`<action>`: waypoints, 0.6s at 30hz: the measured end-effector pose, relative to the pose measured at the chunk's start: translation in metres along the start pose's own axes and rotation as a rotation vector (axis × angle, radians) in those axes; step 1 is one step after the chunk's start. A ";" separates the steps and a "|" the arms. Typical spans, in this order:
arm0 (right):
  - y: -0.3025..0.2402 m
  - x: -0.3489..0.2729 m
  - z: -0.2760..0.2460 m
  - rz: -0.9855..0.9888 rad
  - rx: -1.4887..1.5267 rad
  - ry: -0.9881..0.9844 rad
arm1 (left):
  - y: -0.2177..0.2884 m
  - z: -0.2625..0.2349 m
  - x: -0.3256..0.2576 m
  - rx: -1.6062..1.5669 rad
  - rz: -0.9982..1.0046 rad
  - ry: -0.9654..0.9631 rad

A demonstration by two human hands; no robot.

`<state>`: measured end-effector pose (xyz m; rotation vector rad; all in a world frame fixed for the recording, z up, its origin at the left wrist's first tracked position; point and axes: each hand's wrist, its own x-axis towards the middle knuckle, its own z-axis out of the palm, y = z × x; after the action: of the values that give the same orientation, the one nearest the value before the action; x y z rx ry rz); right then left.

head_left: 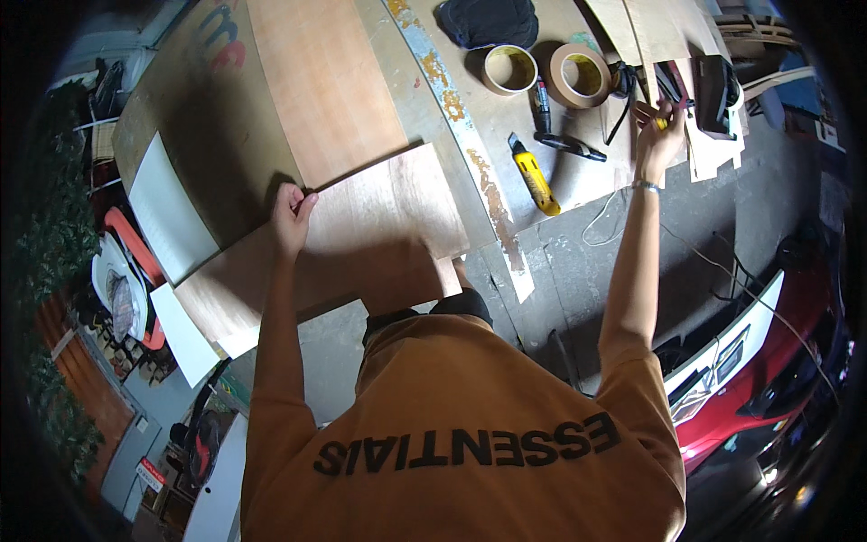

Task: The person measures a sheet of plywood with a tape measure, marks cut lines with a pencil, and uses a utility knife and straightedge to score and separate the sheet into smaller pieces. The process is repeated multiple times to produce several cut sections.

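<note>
A thin reddish-brown plywood sheet [388, 208] lies at the table's near side, its front part overhanging the edge in front of me. My left hand [291, 219] is closed at its far edge, thumb and fingers pinching there. Out to the right, my right hand [662, 140] is closed around something small, of which only a yellow bit shows between the fingers. It is beside a black holder [716, 95] and some tools at the table's right end. A yellow utility knife [536, 178] with its blade end pointing away lies between my hands.
Two tape rolls [510, 70] [579, 75], a black marker [541, 108] and another dark pen-like tool [572, 146] lie right of a paint-worn metal strip [461, 126]. A long plywood panel [330, 81] runs behind the sheet. White boards [167, 212] lie left; a red car [768, 370] stands lower right.
</note>
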<state>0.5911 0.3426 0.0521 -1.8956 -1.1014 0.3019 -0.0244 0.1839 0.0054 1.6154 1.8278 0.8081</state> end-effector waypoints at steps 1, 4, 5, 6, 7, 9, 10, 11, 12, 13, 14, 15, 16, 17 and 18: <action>0.004 0.007 0.006 -0.138 -0.267 -0.032 | 0.005 0.001 0.003 0.015 0.006 0.011; 0.009 0.026 0.030 -0.203 -0.621 -0.246 | 0.020 0.001 0.008 0.151 0.050 0.047; 0.011 0.030 0.035 -0.201 -0.651 -0.240 | 0.024 0.002 0.008 0.229 0.113 0.096; 0.013 0.034 0.041 -0.203 -0.674 -0.234 | 0.027 0.003 0.008 0.315 0.172 0.138; 0.015 0.040 0.048 -0.196 -0.685 -0.213 | 0.029 0.001 0.005 0.263 0.106 0.157; 0.022 0.051 0.054 -0.171 -0.718 -0.278 | 0.029 -0.001 -0.005 0.227 0.121 0.240; 0.026 0.056 0.056 -0.149 -0.638 -0.313 | 0.027 -0.002 -0.011 0.229 0.119 0.284; 0.032 0.061 0.056 -0.184 -0.596 -0.327 | 0.026 -0.005 -0.019 0.187 0.097 0.284; 0.036 0.066 0.053 -0.229 -0.565 -0.329 | 0.025 -0.008 -0.028 0.163 0.069 0.286; 0.041 0.069 0.052 -0.209 -0.630 -0.280 | 0.025 -0.012 -0.039 0.138 0.038 0.288; 0.045 0.072 0.050 -0.109 -0.649 -0.240 | 0.025 -0.016 -0.050 0.121 0.009 0.279; 0.047 0.073 0.044 -0.110 -0.623 -0.219 | 0.028 -0.018 -0.059 0.103 -0.015 0.277; 0.046 0.073 0.037 -0.112 -0.575 -0.186 | 0.031 -0.019 -0.069 0.081 -0.044 0.271; 0.043 0.072 0.032 -0.161 -0.472 -0.125 | 0.036 -0.023 -0.078 0.063 -0.109 0.261; 0.036 0.070 0.026 -0.135 -0.370 -0.039 | 0.041 -0.024 -0.085 0.040 -0.176 0.247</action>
<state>0.6372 0.4056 0.0237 -2.1290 -1.3788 0.0604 -0.0060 0.1016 0.0544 1.4046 2.1364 0.9289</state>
